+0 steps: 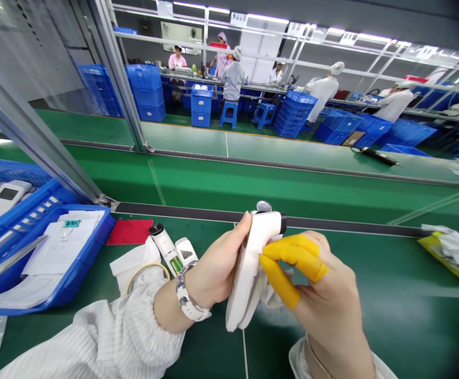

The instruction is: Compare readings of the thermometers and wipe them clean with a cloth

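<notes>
My left hand (219, 266) is wrapped around a white pistol-shaped infrared thermometer (261, 234), held tilted above the green bench with its black nose to the right. My right hand (328, 287) has yellow finger cots on thumb and fingers. Its fingertips are pinched together against the thermometer's side, just below the nose; anything between them is hidden. Under that hand a white crumpled cloth or tissue (273, 297) partly shows. Left of my left hand lies another white thermometer (164, 242) with batteries visible in its open compartment, beside a white piece with a display (186, 250).
A tape roll (132, 281), white cloth (135, 262) and red sheet (135, 232) lie on the left. Blue trays (91, 252) hold papers and white devices. At right is a yellow packet (446, 258) with tissues. A metal post (67, 152) rises at left; people work beyond.
</notes>
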A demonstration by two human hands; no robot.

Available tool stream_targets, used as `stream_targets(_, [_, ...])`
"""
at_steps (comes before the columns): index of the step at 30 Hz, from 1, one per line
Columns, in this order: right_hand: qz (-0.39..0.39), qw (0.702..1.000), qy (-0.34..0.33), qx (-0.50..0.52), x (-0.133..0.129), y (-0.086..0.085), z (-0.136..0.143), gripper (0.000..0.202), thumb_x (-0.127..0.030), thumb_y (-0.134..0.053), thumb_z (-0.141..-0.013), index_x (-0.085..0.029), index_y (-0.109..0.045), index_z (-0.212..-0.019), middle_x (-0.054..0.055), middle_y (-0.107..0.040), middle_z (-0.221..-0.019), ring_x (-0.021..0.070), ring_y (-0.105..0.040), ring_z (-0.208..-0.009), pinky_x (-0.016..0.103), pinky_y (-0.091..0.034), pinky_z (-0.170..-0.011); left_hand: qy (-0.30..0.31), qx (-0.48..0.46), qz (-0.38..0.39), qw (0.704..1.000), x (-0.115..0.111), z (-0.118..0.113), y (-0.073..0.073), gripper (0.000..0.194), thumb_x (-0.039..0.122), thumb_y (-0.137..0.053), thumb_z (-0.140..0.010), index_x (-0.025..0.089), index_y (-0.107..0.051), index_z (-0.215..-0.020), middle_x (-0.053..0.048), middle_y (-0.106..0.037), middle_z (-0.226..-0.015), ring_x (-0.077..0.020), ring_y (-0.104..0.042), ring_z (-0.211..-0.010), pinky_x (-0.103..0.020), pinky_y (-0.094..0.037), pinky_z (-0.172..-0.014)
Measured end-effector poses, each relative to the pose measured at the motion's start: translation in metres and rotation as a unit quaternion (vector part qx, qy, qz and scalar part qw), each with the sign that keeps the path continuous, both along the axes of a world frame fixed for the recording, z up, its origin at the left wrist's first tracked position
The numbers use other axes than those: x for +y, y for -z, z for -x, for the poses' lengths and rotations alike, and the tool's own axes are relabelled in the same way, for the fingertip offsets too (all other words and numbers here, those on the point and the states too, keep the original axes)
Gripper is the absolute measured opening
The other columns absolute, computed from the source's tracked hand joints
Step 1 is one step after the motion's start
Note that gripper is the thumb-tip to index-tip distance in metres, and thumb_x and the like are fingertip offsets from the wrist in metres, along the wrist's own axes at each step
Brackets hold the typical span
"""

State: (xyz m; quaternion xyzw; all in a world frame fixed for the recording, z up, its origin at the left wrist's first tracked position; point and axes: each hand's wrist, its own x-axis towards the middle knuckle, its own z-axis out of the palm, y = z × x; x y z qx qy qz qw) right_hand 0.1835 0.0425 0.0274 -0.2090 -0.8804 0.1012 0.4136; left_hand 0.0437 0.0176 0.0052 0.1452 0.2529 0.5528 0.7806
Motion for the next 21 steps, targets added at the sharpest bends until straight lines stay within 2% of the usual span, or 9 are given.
stream_targets(3, [0.034, 0.998, -0.033, -0.041, -0.0009, -0.0004, 0.0012, 0.021, -0.007, -0.060, -0.079, -0.022, -0.056, -0.092, 0.001, -0.060, -0.079, 0.0171, -0.053, -0.072, 0.034, -0.041, -0.069, 0.002, 0.005, -0.008, 1.000, 0.0003, -0.0001, 0.0016, 0.054, 0.062, -0.047, -0.079, 0.011, -0.064, -0.079, -0.005, -0.060, -0.066, -0.0135, -0.056, -0.060, -0.022, -0.046, -0.058])
stream_targets(8, [-0.005, 0.999, 0.034, 0.016, 0.0011, 0.0032, 0.0036, 0.017, -0.010, -0.062, -0.079, -0.022, -0.056, -0.091, 0.000, -0.063, -0.079, 0.0170, -0.055, -0.071, 0.034, -0.041, -0.068, -0.012, 0.038, -0.012, 0.999, 0.0007, -0.0007, 0.0026, 0.050, 0.059, -0.048, -0.080, 0.014, -0.064, -0.093, -0.006, -0.064, -0.071, -0.0172, -0.060, -0.067, -0.025, -0.046, -0.059])
stream_targets(13, [0.051, 0.997, -0.019, -0.051, -0.0024, -0.0011, 0.0006, 0.016, -0.008, -0.058, -0.080, -0.022, -0.057, -0.088, 0.000, -0.061, -0.077, 0.0162, -0.054, -0.068, 0.033, -0.041, -0.067, 0.003, 0.020, -0.010, 1.000, 0.0012, -0.0013, 0.0037, 0.055, 0.062, -0.047, -0.079, 0.012, -0.064, -0.090, -0.007, -0.063, -0.070, -0.0165, -0.059, -0.064, -0.026, -0.047, -0.061])
stream_targets(18, [-0.010, 0.999, 0.038, -0.025, -0.0018, -0.0024, 0.0019, 0.016, -0.009, -0.059, -0.080, -0.022, -0.056, -0.089, 0.000, -0.063, -0.077, 0.0174, -0.055, -0.067, 0.034, -0.040, -0.067, -0.006, 0.028, -0.014, 0.999, 0.0017, -0.0014, 0.0045, 0.050, 0.059, -0.048, -0.081, 0.014, -0.064, -0.094, -0.006, -0.064, -0.075, -0.0155, -0.059, -0.068, -0.024, -0.046, -0.063])
stream_targets(21, [0.009, 0.998, 0.017, -0.060, -0.0015, -0.0025, 0.0014, 0.015, -0.008, -0.057, -0.080, -0.022, -0.056, -0.087, 0.000, -0.063, -0.076, 0.0173, -0.054, -0.066, 0.034, -0.040, -0.066, -0.001, 0.031, -0.018, 0.999, 0.0023, -0.0015, 0.0049, 0.053, 0.061, -0.047, -0.080, 0.012, -0.064, -0.092, -0.007, -0.064, -0.075, -0.0167, -0.060, -0.069, -0.024, -0.046, -0.062])
